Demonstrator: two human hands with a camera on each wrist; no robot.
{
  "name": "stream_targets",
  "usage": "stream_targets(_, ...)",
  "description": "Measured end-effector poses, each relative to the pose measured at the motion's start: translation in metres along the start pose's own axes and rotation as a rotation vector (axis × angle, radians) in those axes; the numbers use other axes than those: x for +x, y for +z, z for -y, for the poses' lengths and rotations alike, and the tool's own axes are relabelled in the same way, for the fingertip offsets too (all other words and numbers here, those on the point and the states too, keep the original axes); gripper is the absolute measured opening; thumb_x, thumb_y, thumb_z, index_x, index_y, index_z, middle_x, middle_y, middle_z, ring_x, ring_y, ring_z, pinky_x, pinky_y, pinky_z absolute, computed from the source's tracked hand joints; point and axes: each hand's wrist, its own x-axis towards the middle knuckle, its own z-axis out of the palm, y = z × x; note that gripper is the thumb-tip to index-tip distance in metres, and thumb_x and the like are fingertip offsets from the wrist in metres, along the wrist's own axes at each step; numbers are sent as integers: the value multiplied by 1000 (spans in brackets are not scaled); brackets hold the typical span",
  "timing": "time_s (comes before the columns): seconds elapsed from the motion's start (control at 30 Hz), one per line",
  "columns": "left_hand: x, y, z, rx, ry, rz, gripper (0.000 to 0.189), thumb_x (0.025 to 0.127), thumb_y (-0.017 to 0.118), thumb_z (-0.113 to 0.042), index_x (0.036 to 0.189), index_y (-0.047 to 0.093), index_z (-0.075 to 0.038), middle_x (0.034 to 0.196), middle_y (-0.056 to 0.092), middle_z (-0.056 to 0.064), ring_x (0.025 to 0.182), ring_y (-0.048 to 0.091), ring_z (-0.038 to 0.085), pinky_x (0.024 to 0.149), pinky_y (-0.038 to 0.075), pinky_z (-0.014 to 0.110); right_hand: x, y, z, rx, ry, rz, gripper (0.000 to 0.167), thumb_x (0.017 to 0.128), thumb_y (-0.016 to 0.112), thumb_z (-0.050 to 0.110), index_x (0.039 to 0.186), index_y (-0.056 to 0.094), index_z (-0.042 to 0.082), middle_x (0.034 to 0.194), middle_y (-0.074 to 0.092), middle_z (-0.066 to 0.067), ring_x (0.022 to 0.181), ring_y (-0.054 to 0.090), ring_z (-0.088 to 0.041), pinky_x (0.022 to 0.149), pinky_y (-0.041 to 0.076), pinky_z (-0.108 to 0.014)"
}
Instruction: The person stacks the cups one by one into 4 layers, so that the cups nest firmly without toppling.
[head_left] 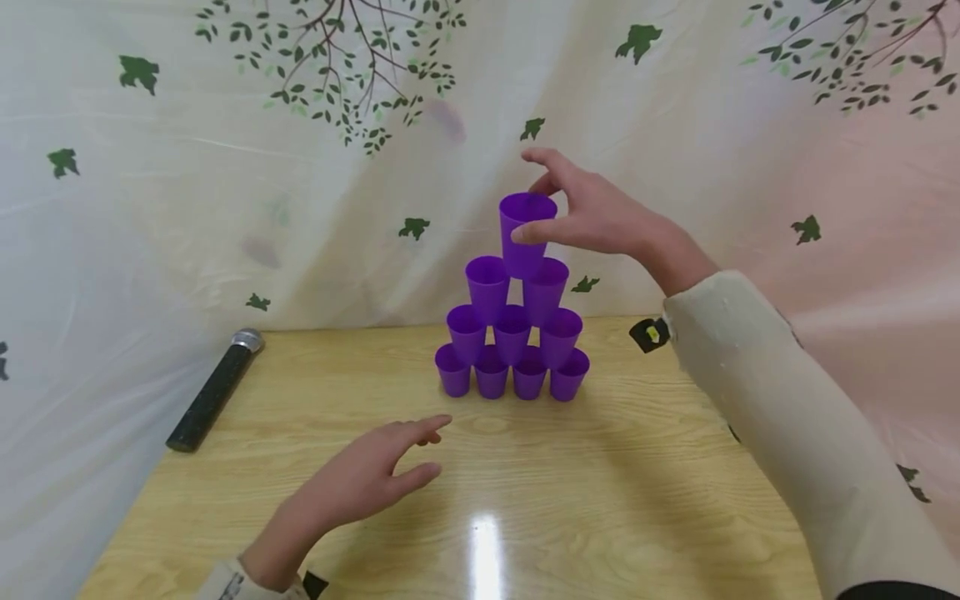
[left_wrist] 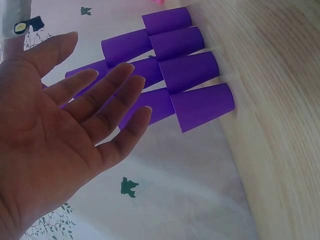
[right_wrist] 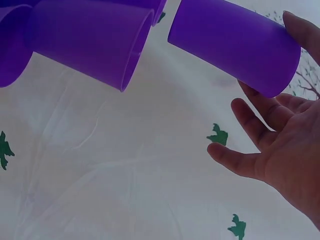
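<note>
Purple cups stand in a stacked pyramid on the wooden table (head_left: 420, 533), mouths up, with several in the bottom row (head_left: 491, 375), three above (head_left: 512, 333), then two (head_left: 487, 292). At the top, my right hand (head_left: 600, 208) pinches one more purple cup (head_left: 525, 250) near its rim, thumb on the near side. The right wrist view shows a narrow gap between the base of this held cup (right_wrist: 230, 45) and the rim of the cup below (right_wrist: 95, 45). My left hand (head_left: 360, 475) hovers in front of the pyramid, fingers extended, touching nothing.
A black microphone (head_left: 213, 392) with a silver head lies at the table's left. A pale curtain (head_left: 337, 250) with printed leaves and branches hangs behind the table.
</note>
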Motion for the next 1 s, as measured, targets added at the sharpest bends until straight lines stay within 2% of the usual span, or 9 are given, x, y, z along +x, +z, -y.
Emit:
stream_targets(0.27,-1,4,-2,-4,27,8,54,103,52,-45,151,45,-24,124,69,-2,116,64,21,97,53,47,15,-3,-4,4,39,15,101,86,72,50,161,7,30,149,49,-12,132,49,-31,111,41,-57)
stream_targets(0.5,-2,6,-2,-10,32,5,53,103,53,-44,151,46,-23,124,69,-1,116,64,20,97,53,46,22,-1,-5,-15,35,33,102,87,72,51,161,6,29,149,49,-13,131,49,-32,111,41,-56)
stream_targets(0.8,-2,7,-2,-16,40,4,53,103,52,-44,151,46,-23,123,70,-1,115,64,20,98,53,46,25,0,-7,-27,44,53,103,87,72,50,162,5,28,150,48,-14,133,48,-33,112,39,-56)
stream_targets(1.0,-2,8,-1,-26,17,15,53,102,54,-42,151,45,-25,125,69,-2,118,63,19,100,52,46,26,2,-10,-26,46,56,103,87,72,51,162,4,27,150,48,-14,132,49,-32,112,39,-55)
